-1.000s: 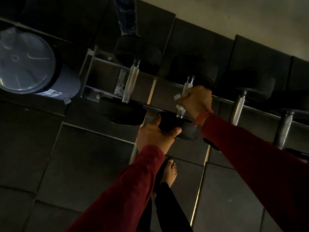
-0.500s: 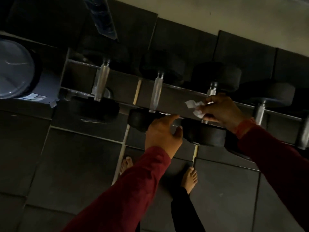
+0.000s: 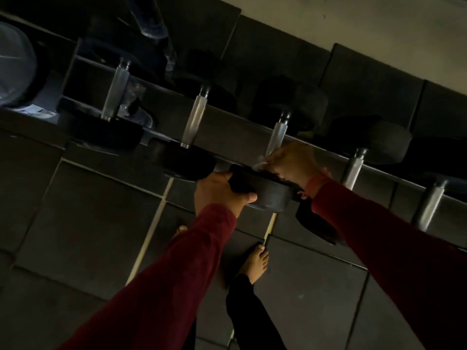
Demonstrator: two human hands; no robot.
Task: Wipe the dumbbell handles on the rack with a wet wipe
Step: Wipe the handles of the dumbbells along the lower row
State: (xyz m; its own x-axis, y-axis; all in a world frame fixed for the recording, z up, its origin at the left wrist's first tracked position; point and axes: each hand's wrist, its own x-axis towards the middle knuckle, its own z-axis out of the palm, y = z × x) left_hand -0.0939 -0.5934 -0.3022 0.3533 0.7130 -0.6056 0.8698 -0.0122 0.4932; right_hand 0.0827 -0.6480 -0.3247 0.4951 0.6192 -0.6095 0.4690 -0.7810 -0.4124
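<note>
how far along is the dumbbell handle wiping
Cannot tell what is already wiped. In hand: the right hand holds the wet wipe at the third handle, the left hand gripping that dumbbell's near head. Handles further right look untouched.

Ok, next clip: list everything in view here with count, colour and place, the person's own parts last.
dumbbells: five visible, black heads with silver handles, side by side on the rack.
third dumbbell: black near head, the one both hands are on.
rack: one, dark metal, running from upper left to right edge.
wet wipe: one, white, at the near end of the third dumbbell's handle, under the right hand.
container: one, grey with pale lid, far left.
floor tiles: dark, with pale seams.
wall: pale, top right.
left hand: grips the third dumbbell's near head; red sleeve.
right hand: holds the wipe on the handle; red sleeve.
bare foot: one plainly seen, on the floor below.
</note>
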